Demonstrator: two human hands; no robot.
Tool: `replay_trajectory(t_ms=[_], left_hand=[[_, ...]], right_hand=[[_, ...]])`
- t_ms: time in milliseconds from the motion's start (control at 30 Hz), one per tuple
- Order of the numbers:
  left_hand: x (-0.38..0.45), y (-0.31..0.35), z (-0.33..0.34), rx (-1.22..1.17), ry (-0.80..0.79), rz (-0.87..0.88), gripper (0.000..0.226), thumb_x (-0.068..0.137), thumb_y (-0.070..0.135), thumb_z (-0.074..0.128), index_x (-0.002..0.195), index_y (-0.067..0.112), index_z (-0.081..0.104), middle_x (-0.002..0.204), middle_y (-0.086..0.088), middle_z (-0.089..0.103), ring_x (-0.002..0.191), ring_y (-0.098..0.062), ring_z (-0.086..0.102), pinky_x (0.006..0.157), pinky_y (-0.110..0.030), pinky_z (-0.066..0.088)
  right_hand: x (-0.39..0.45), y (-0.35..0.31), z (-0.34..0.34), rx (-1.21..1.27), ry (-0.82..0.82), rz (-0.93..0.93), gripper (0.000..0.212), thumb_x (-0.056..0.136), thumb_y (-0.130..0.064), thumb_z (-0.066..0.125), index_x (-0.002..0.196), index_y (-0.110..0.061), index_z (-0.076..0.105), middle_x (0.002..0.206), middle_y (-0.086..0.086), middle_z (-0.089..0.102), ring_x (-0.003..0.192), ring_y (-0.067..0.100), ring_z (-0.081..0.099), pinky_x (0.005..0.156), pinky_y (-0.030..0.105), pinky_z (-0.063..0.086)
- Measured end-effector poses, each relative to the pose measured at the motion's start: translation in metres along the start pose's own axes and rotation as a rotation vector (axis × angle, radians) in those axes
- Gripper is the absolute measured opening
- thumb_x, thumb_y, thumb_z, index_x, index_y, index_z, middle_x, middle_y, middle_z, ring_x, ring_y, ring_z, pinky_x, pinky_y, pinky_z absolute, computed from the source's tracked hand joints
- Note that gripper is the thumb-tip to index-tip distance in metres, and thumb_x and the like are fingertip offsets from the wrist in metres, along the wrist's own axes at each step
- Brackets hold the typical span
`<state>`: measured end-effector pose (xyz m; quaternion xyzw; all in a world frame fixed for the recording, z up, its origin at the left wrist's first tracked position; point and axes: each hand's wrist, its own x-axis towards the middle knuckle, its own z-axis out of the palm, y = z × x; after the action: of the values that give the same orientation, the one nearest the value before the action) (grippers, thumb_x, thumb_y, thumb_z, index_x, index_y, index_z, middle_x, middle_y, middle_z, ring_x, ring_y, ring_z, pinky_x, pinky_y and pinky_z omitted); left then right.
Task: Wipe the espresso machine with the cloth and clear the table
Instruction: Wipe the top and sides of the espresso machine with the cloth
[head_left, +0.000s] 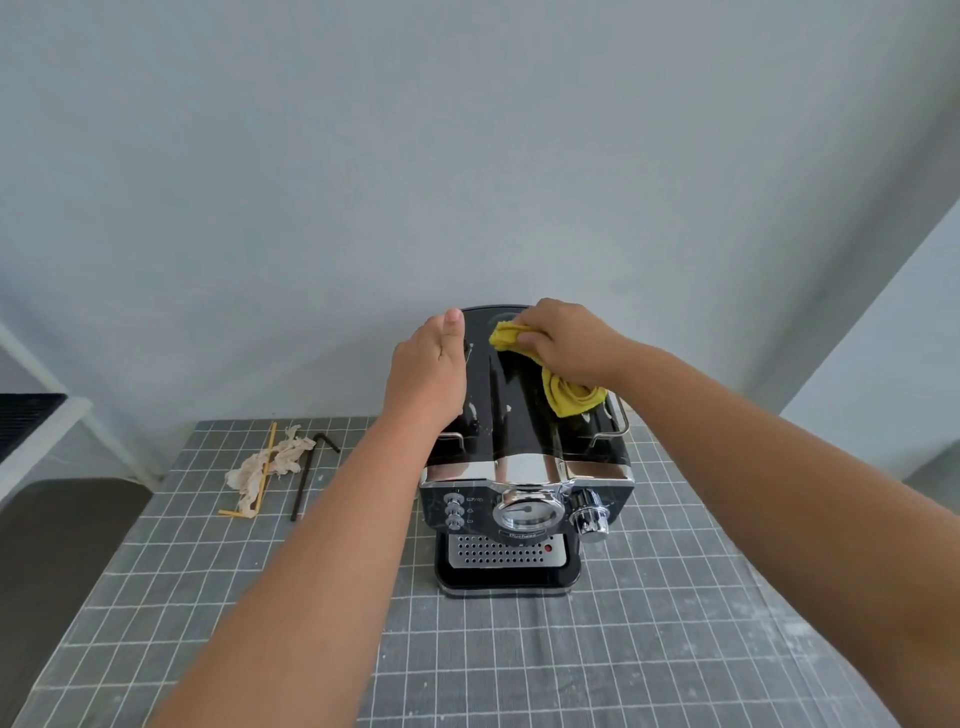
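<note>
Right hand (566, 343), fingers curled, bunches the soft, limp yellow cloth (569, 397) on the espresso machine (524, 457) top; left hand (428, 371), flat and open, steadies its glossy, probably slippery left edge.

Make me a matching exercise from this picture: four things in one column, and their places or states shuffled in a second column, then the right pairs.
Things:
1. yellow cloth
2. left hand
3. crumpled tissue
4. black straw

Places or states:
A. lies on the table left of the espresso machine, across a yellow straw
B. rests on the left side of the machine's top, thumb pointing away
C. gripped by the right hand on the machine's black top
D. long, dark, bent at its far end, on the checked tablecloth

Pairs: 1-C, 2-B, 3-A, 4-D
</note>
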<state>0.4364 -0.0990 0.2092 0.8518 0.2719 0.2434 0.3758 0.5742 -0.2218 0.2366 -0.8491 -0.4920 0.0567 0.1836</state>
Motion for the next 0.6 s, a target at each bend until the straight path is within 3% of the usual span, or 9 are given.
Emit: replay_trajectory(t_ms=[67,133,200,267,333,433,600], left_hand=[[0.0,0.001,0.0,-0.009,-0.002,0.002,0.057,0.103,0.045,0.016,0.113,0.006,0.057,0.095,0.001,0.047,0.092,-0.016,0.04,0.083,-0.032,0.033],[-0.001,0.002,0.0,0.002,-0.005,0.005,0.051,0.103,0.045,0.015,0.105,0.014,0.056,0.095,0.002,0.046,0.092,-0.016,0.039,0.086,-0.035,0.036],[-0.001,0.001,0.0,0.012,0.0,-0.001,0.043,0.103,0.045,0.015,0.098,0.02,0.049,0.094,0.002,0.046,0.091,-0.016,0.04,0.085,-0.035,0.035],[-0.001,0.001,0.0,0.011,0.002,-0.005,0.037,0.103,0.045,0.015,0.096,0.023,0.044,0.09,0.004,0.045,0.091,-0.016,0.04,0.086,-0.036,0.036],[-0.002,0.002,-0.001,0.0,-0.001,-0.012,0.045,0.103,0.046,0.015,0.099,0.019,0.051,0.09,0.005,0.045,0.092,-0.019,0.042,0.094,-0.04,0.039],[-0.002,0.002,-0.002,-0.016,0.01,-0.017,0.06,0.103,0.046,0.015,0.12,0.005,0.056,0.098,-0.005,0.051,0.112,-0.031,0.051,0.094,-0.038,0.038],[0.0,-0.002,0.002,-0.048,0.008,-0.007,0.061,0.103,0.048,0.015,0.122,0.006,0.055,0.121,-0.015,0.06,0.117,-0.03,0.051,0.089,-0.033,0.035]], right_hand=[[-0.007,0.004,-0.008,0.053,-0.034,0.018,0.027,0.1,-0.024,0.044,0.116,-0.014,0.063,0.096,0.0,0.057,0.086,0.015,0.05,0.071,0.027,0.038],[-0.006,0.011,-0.017,0.151,0.039,0.085,0.025,0.1,-0.023,0.045,0.104,-0.005,0.063,0.081,0.005,0.057,0.07,0.016,0.05,0.056,0.025,0.038],[0.004,0.017,-0.023,0.173,0.127,0.148,0.024,0.1,-0.021,0.043,0.091,-0.003,0.058,0.071,0.002,0.05,0.062,0.016,0.045,0.051,0.024,0.035],[0.015,0.014,-0.02,0.112,0.096,0.177,0.023,0.101,-0.021,0.041,0.09,-0.007,0.055,0.073,0.0,0.049,0.068,0.018,0.046,0.055,0.027,0.034],[0.023,0.009,-0.009,0.032,0.027,0.167,0.024,0.101,-0.022,0.039,0.093,-0.006,0.055,0.08,0.003,0.051,0.079,0.023,0.05,0.064,0.029,0.034],[0.023,0.002,0.004,-0.02,0.022,0.099,0.022,0.101,-0.021,0.039,0.093,-0.009,0.055,0.091,0.007,0.051,0.091,0.029,0.052,0.072,0.03,0.033],[-0.003,-0.005,0.006,-0.002,-0.007,0.007,0.032,0.101,-0.027,0.041,0.127,-0.02,0.058,0.111,0.006,0.053,0.102,0.02,0.048,0.091,0.032,0.037]])
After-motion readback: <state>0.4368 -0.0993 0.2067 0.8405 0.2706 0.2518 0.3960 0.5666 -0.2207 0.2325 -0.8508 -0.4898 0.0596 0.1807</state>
